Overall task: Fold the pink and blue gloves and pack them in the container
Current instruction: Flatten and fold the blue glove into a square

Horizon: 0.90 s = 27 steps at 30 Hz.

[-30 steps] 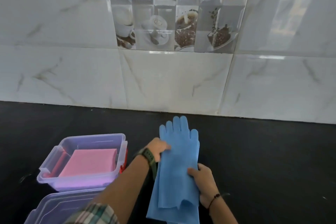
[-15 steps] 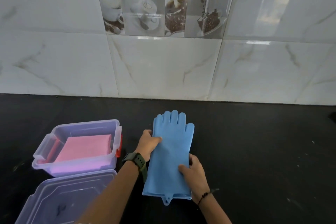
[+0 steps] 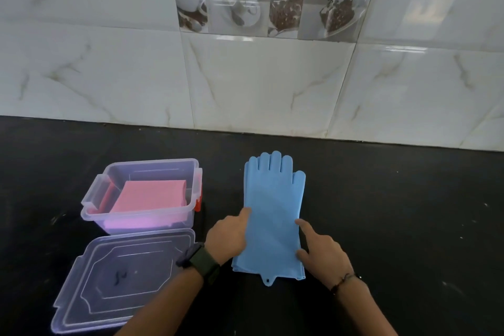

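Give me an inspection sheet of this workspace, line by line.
Surface: black countertop, faint pale specks, otherwise bare.
Job's things: blue gloves stacked flat, unfolded, fingers toward the wall; pink gloves folded inside the clear container; lid off, lying in front of it.
Clutter: nothing seen.
Grippers: left hand rests on the blue gloves' left edge; right hand on the right edge, fingers spread, neither gripping.
Cables: nothing seen.
Surroundings: marble-look tiled wall with coffee-picture tiles behind.
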### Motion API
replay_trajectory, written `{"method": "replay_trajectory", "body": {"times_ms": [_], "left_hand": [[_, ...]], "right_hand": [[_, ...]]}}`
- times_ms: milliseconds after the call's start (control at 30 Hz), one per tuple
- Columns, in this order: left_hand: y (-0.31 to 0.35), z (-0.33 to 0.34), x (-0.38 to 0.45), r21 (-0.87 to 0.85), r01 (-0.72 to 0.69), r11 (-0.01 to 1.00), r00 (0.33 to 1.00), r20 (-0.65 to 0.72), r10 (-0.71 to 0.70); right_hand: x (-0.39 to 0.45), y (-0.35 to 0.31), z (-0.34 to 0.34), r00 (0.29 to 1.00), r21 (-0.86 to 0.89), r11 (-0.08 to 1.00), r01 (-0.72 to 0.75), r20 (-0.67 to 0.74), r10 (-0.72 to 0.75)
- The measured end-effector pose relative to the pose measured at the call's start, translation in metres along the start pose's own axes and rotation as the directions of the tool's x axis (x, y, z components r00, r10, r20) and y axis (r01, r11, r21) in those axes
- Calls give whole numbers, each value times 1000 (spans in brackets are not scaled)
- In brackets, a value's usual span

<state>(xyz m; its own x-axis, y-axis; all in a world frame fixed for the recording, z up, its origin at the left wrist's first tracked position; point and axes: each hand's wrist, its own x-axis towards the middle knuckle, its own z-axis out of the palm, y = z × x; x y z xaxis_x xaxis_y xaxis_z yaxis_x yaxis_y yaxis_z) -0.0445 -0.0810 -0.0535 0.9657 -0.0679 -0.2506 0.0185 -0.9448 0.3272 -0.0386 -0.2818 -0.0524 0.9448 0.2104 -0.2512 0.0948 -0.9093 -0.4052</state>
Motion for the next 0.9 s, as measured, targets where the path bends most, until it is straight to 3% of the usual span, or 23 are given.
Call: {"method": "replay_trajectory", "body": {"times_ms": [100, 200, 300, 400, 467, 500, 567, 667, 733, 800, 900], "left_hand": [[-5, 2, -15, 168, -148, 974, 988, 75, 137], [-9, 8, -25, 245, -277, 929, 960, 110, 257], [-15, 9, -23, 409, -338, 848, 929, 3, 369], [-16, 10, -17, 502, -423, 755, 818, -147, 556], [-14, 11, -15, 480, -450, 753, 783, -192, 591], [-12, 12, -15, 366, -470, 803, 807, -189, 559], [-9, 15, -18, -59, -443, 895, 881, -213, 422], [-2, 14, -19, -571, -310, 760, 941, -301, 158], [7, 12, -14, -723, -212, 657, 965, -262, 23], [16, 7, -1, -749, -116, 652, 952, -270, -141], [22, 1, 16, -799, 70, 597, 938, -150, -311]], "right_hand": [[-3, 16, -5, 962, -251, 935, 250, -48, -269], [-1, 36, -6, 782, -554, 650, 520, 2, -624], [10, 43, -10, 619, -638, 444, 629, 65, -783], [20, 35, -12, 533, -615, 408, 675, 24, -846], [23, 28, -8, 572, -452, 547, 704, -96, -815], [23, 27, -6, 622, -301, 646, 701, -185, -761], [20, 29, -5, 760, 47, 785, 617, -295, -580], [16, 33, -10, 865, 453, 742, 494, -345, -365], [23, 28, -13, 903, 527, 745, 409, -353, -246], [37, 20, -14, 920, 492, 814, 308, -371, -124], [56, 7, -19, 975, 441, 895, 65, -221, 38]]}}
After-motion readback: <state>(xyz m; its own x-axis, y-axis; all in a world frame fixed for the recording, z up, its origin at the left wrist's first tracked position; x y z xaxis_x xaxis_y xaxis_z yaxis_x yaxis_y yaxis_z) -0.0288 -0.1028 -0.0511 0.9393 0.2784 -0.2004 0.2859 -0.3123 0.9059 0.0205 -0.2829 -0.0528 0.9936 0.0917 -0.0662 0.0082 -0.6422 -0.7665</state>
